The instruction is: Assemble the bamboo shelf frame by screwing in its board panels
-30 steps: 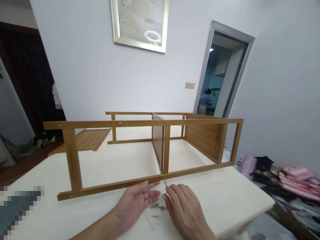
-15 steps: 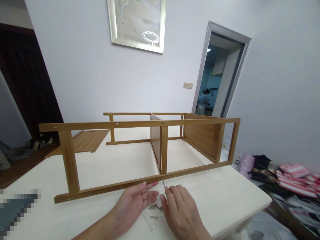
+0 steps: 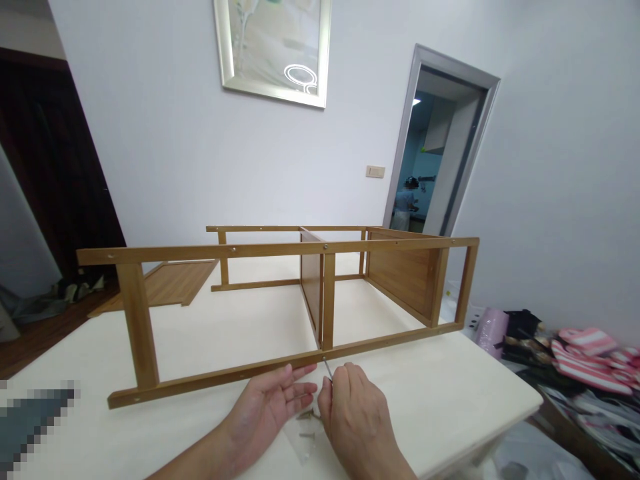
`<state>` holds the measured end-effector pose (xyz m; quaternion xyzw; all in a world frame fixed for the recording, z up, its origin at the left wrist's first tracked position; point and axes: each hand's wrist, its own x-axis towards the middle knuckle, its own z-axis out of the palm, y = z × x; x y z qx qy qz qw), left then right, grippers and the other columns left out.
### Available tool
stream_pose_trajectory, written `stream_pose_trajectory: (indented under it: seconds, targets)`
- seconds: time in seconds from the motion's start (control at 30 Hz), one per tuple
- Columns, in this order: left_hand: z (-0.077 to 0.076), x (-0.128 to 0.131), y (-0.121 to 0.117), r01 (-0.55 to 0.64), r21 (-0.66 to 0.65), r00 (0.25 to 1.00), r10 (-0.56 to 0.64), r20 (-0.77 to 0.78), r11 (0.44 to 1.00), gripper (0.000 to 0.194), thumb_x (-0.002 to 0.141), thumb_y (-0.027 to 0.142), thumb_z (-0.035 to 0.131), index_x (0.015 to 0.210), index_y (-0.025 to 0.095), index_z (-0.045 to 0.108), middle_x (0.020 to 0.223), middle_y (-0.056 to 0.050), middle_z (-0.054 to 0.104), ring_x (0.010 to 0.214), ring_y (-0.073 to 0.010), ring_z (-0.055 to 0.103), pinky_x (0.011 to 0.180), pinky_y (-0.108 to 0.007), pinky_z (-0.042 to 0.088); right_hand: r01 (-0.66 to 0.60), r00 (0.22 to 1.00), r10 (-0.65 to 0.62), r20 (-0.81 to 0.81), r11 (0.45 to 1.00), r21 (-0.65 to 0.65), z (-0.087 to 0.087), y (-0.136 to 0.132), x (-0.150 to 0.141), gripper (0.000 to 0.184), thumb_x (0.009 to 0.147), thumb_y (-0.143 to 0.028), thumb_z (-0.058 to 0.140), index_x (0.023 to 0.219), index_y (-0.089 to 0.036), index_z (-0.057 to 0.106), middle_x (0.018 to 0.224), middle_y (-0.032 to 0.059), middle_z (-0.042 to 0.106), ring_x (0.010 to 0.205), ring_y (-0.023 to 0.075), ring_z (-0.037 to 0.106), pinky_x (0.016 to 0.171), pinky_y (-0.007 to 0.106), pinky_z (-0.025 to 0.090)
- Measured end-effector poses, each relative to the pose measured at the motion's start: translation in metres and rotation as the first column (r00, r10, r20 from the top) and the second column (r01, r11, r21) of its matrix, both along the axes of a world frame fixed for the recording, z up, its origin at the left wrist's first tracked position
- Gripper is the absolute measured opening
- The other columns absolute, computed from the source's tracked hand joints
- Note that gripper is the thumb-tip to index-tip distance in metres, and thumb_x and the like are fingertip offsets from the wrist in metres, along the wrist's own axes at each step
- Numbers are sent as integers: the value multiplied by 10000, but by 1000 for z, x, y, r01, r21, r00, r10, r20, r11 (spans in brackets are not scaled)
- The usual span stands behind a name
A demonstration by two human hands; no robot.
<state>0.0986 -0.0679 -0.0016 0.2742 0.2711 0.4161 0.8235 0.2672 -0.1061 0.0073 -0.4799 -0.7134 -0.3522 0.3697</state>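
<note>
A wooden shelf frame [image 3: 215,380] lies on its side on the white table [image 3: 435,393]. My right hand [image 3: 357,417] is closed around a thin metal hex key [image 3: 328,369]. The key's tip meets a bolt head [image 3: 324,359] in the near lower rail, below the middle upright. My left hand [image 3: 265,410] lies palm up just left of the key, fingers stretched out, the topmost against or close beside the rail. Between my hands, several loose screws [image 3: 306,415] lie on a small clear plastic bag [image 3: 304,450], partly hidden by my right hand.
A loose wooden panel [image 3: 175,280] lies at the table's far left. Beyond the right edge are a pink roll [image 3: 490,331] and piled striped cloth [image 3: 585,353]. A person [image 3: 406,203] stands through the doorway. A framed picture [image 3: 274,97] hangs on the wall.
My right hand has turned and shifted slightly with the hex key; its short bent end is now hidden in my fingers. My left hand has barely moved.
</note>
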Motion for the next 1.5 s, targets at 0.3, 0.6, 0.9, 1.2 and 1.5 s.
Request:
stream_pose_trajectory:
  seconds: [0.3,0.6,0.9,1.2,1.5]
  targets:
    - [4,1,-2,-12,-18,1000,11,-12,1000,290,892,236,604,1037,11,713,1034,-199,737,915,-231,696,930,-362,503,-163,946,74,-315,950,-266,-1,1,6,248,955,-174,347,721,-237,400,548,-42,459,449,128,404,479,271,258]
    - [1,0,-1,4,-12,1000,-4,-7,1000,311,885,236,608,1071,7,705,973,-197,744,925,-235,695,942,-366,494,-886,-79,-385,-919,450,-113,2,-6,5,198,800,-382,463,709,-210,502,535,-82,324,437,82,198,414,214,174]
    - [1,-1,-1,31,24,1000,-31,-2,999,328,909,251,567,1094,20,708,964,-185,746,933,-217,686,959,-351,478,-919,-391,-529,-753,182,350,0,-5,5,206,685,-354,601,702,-196,470,600,-92,232,487,65,121,409,184,154]
    - [-1,-1,0,35,15,999,-35,3,999,330,891,257,605,1092,15,703,955,-202,745,929,-236,695,946,-358,485,-851,-149,-284,-947,525,-23,-20,-12,2,401,763,-575,674,820,-192,565,579,-71,434,438,72,346,388,191,312]
    - [0,-1,0,34,21,999,-34,-5,999,333,905,257,577,1101,20,704,945,-188,744,931,-234,692,956,-364,480,-424,640,110,-760,876,-231,-28,-21,8,173,969,-350,498,900,-210,573,718,15,597,587,146,566,533,245,476]
